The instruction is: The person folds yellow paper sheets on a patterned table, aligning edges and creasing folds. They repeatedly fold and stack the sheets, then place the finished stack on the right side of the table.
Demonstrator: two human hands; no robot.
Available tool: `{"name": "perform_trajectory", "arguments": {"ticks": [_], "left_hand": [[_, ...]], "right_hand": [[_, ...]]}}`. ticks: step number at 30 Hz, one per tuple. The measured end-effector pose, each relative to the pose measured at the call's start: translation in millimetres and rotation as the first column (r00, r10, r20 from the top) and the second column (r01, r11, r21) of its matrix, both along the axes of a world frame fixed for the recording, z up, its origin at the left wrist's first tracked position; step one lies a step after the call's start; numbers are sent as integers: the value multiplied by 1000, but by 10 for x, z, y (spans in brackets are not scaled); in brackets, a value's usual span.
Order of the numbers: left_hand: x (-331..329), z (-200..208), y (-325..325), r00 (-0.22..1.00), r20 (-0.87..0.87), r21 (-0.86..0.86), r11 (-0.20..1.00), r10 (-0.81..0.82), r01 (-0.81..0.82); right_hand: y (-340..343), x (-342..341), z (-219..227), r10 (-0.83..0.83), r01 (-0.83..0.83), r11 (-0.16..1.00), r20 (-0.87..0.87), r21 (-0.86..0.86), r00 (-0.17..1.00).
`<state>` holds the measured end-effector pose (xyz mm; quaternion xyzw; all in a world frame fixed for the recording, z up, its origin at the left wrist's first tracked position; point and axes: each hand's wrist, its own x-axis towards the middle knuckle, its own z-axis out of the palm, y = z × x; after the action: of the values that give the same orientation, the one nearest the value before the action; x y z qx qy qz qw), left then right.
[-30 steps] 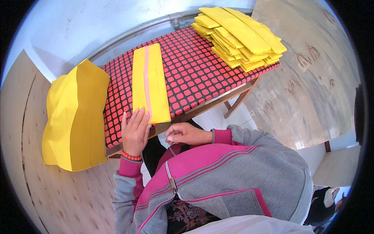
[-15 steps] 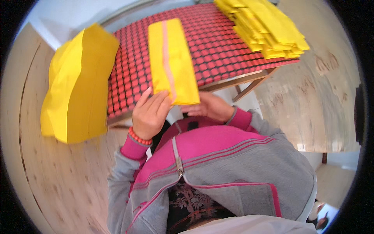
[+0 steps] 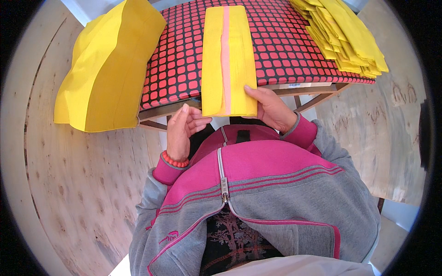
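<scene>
Red-checked table [image 3: 285, 50] bears folded yellow cloth [image 3: 229, 60], right hand [image 3: 269, 108] pinching it, left hand [image 3: 182, 131] loose beside.

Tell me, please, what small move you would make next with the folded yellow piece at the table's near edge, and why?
Probably bring the left hand onto the near left corner of the folded yellow piece. Only the right hand grips it, at the near right corner, while the left hand is beside it with fingers curled, apparently not holding. The near end overhangs the red-and-black checked table, so a second grip should steady it.
</scene>
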<state>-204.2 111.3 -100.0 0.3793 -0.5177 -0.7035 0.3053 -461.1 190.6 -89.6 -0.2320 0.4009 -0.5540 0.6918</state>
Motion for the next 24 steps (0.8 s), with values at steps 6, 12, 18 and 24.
{"name": "perform_trajectory", "arguments": {"ticks": [6, 12, 18, 24], "left_hand": [[-138, -42, -249, 949, -264, 422, 864, -172, 274], [-251, -18, -145, 976, -185, 384, 905, -119, 183], [-102, 15, -84, 982, -156, 319, 935, -109, 155], [435, 286, -175, 982, -130, 284, 943, -140, 172]], "right_hand": [[-9, 32, -89, -27, 23, 998, -68, -51, 997], [64, 115, -55, 144, -142, 990, -169, 22, 975], [-7, 59, 58, 186, -177, 982, -164, 68, 969], [-248, -197, 243, 159, -159, 987, 26, -31, 987]]}}
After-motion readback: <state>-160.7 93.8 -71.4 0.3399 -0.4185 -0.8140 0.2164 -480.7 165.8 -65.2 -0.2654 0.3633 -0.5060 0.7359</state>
